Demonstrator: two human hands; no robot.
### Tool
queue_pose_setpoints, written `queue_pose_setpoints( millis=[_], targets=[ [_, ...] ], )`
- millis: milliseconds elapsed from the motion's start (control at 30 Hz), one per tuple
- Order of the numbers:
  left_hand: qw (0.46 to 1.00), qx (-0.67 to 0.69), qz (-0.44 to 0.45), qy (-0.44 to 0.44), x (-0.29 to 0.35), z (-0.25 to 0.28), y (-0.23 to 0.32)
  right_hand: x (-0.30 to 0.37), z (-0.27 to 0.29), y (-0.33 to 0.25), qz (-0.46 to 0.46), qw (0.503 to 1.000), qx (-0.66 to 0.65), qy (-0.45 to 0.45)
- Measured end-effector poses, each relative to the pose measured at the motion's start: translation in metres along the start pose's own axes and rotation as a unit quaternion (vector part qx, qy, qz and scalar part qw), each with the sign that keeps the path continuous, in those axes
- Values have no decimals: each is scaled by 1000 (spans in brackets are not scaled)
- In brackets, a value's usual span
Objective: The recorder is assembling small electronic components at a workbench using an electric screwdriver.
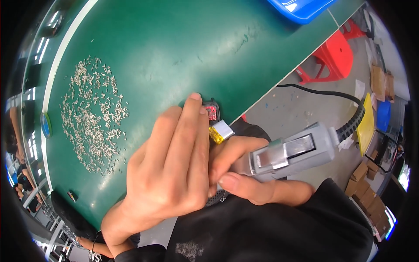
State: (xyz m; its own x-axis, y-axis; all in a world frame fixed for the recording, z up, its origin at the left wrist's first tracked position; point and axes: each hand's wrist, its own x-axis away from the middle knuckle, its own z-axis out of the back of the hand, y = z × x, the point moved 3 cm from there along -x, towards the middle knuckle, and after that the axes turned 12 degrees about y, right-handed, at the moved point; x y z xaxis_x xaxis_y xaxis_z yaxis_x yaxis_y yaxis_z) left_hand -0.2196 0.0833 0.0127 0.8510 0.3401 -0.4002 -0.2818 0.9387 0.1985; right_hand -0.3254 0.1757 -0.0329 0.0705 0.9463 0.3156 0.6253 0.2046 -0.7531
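My right hand (262, 190) is wrapped round a grey corded electric screwdriver (290, 153) with a silver lever. Its front end points left, toward my left hand, and the tip is hidden behind my fingers. My left hand (174, 161) lies over a small black device casing (217, 105), fingers pressed together along its left side; the thumb is out of sight. Inside the casing's far end shows a red circuit board (212, 112). A silver flat battery (223, 130) with yellow tape (215, 136) sticks out beside my left fingers. Below my hands appears a black perforated part (214, 199).
Many tiny silver screws (94, 118) lie spread over the green table (174, 52) at the left. A blue bin (301, 8) stands at the far edge. From the screwdriver a black cable (323, 91) runs off past a red stool (334, 56). Cardboard boxes (366, 187) are at the right.
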Motion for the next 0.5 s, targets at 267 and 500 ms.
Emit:
queue_pose_setpoints(
  millis=[267, 500],
  targets=[
    [999, -28, -29, 26, 7, -5, 1, -14, 19, -77, 193, 974, -50, -104],
    [996, -45, -50, 58, 12, -12, -1, -46, 14, -114, 287, 951, -75, -82]
  ],
)
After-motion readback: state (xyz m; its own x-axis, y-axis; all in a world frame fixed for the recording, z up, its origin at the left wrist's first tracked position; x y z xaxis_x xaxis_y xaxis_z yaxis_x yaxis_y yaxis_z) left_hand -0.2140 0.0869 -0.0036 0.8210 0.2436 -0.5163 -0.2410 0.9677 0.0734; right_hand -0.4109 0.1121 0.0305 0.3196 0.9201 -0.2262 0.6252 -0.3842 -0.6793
